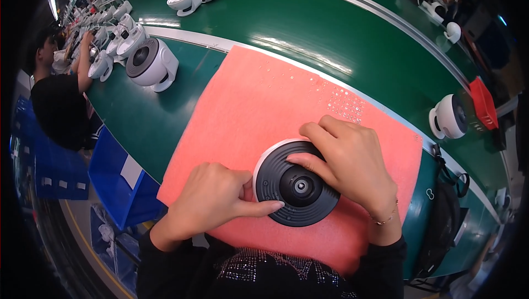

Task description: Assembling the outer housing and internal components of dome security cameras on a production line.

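Note:
A round device (pixel 302 212) with a white shell, a dark ridged face and a lens-like centre faces up over a pink cloth mat (pixel 215 111). My left hand (pixel 212 195) grips its left edge, with the thumb pressed on the lower left of the dark face and the fingers curled beside the rim. From the upper right, my right hand (pixel 352 161) holds the rim. Its thumb lies across the face above the lens-like centre, and its other fingers bend over the far edge. The underside of the device is hidden.
Small clear beads or studs (pixel 345 105) dot the mat's far part. A similar white device (pixel 153 65) stands at the left, another (pixel 449 116) beside a red bin (pixel 483 103). A black bag (pixel 441 216) lies at right, a blue crate (pixel 118 183) at lower left. A co-worker (pixel 60 100) sits left.

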`<state>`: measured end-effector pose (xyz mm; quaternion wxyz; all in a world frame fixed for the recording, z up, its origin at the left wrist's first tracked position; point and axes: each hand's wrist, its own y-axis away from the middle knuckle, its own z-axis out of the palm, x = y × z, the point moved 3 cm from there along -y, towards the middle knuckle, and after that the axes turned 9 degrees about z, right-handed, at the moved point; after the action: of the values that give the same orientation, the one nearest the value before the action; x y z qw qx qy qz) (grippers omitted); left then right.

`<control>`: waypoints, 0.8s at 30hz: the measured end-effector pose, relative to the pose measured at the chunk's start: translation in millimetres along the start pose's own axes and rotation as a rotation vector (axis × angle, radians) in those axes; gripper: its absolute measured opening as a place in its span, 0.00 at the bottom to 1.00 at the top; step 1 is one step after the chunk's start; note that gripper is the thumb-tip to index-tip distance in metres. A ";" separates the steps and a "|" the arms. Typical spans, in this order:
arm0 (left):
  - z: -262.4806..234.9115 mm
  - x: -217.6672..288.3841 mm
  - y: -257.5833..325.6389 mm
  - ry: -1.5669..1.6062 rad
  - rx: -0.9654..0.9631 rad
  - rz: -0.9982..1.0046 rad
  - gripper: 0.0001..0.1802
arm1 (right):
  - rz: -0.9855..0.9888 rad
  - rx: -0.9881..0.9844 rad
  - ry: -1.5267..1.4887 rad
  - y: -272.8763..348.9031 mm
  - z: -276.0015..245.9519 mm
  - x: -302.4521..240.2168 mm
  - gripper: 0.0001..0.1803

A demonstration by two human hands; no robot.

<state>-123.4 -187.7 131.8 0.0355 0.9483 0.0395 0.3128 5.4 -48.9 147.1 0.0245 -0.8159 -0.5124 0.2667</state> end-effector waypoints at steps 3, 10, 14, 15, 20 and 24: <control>-3.5 3.2 -3.1 0.026 -0.006 0.007 0.24 | 0.116 -0.158 0.030 1.0 3.5 7.5 0.18; -4.4 2.0 -7.2 -0.048 -0.043 0.062 0.24 | 0.252 -0.244 0.112 3.2 3.6 4.4 0.18; 1.2 -9.2 -9.8 -0.207 -0.223 -0.085 0.21 | 0.285 -0.144 0.078 1.8 11.6 16.2 0.25; 11.2 -16.9 -11.4 0.049 -0.255 -0.091 0.24 | 0.281 -0.138 0.078 -0.4 15.7 22.0 0.25; 41.2 -18.2 -3.8 0.981 -0.066 -0.178 0.38 | 0.345 -0.480 -0.451 -2.7 16.8 24.6 0.27; 16.9 -3.3 -11.5 0.795 0.299 0.141 0.50 | 0.142 -0.181 -0.531 -2.1 -7.0 5.2 0.40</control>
<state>-116.5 -177.3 115.2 -0.1418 0.7490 0.0301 0.6465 8.6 -41.9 151.6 -0.2021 -0.7503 -0.4641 0.4252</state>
